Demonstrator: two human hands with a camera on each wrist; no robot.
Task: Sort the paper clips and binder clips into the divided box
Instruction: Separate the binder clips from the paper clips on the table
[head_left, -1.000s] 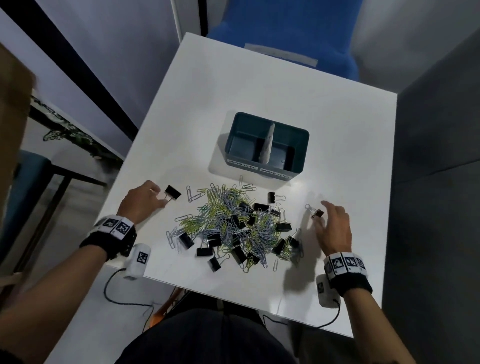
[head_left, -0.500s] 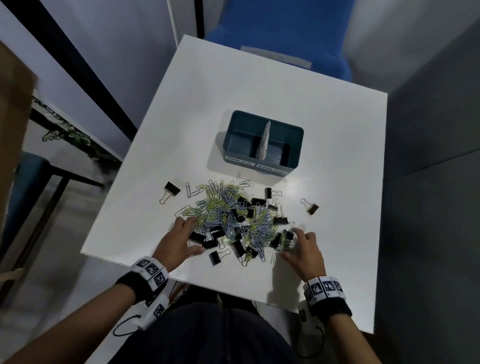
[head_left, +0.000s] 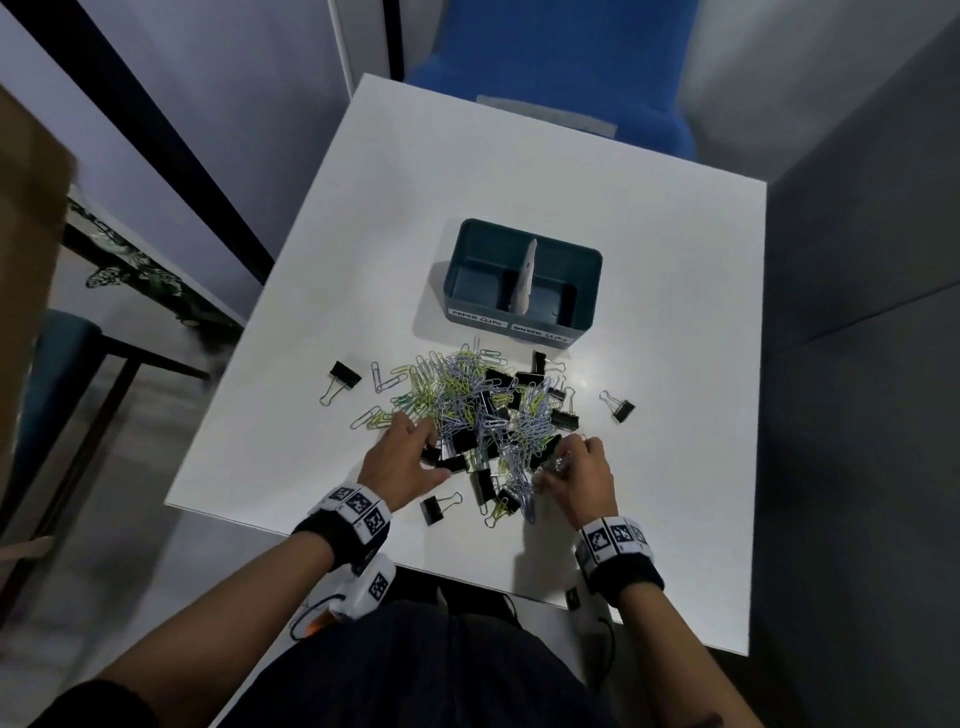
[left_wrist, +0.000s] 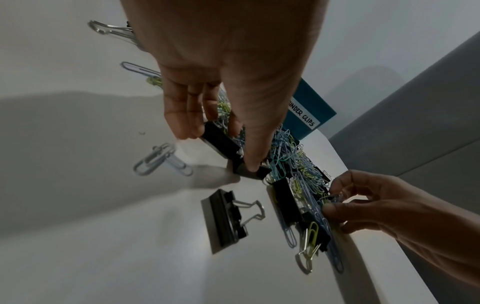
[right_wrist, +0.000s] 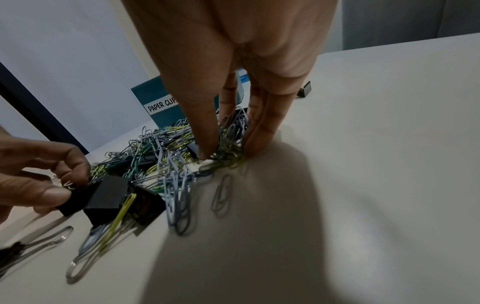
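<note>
A tangled pile of coloured paper clips (head_left: 478, 400) and black binder clips lies on the white table (head_left: 519, 171), just in front of a teal divided box (head_left: 522, 280) labelled for paper clips on the left and binder clips on the right. My left hand (head_left: 415, 457) is at the pile's near left edge; its fingers and thumb pinch a black binder clip (left_wrist: 223, 142). My right hand (head_left: 566, 467) is at the near right edge, its thumb and fingers pinching a bunch of paper clips (right_wrist: 228, 144). Both box compartments look bare.
Single binder clips lie apart from the pile at the left (head_left: 343, 376), the right (head_left: 621, 408) and near the front edge (head_left: 436, 506). A blue chair (head_left: 561, 67) stands behind the table. The table's front edge runs just below my wrists.
Both hands have come in from the outlying binder clips at the far left and far right to the near edge of the pile and taken hold of clips there.
</note>
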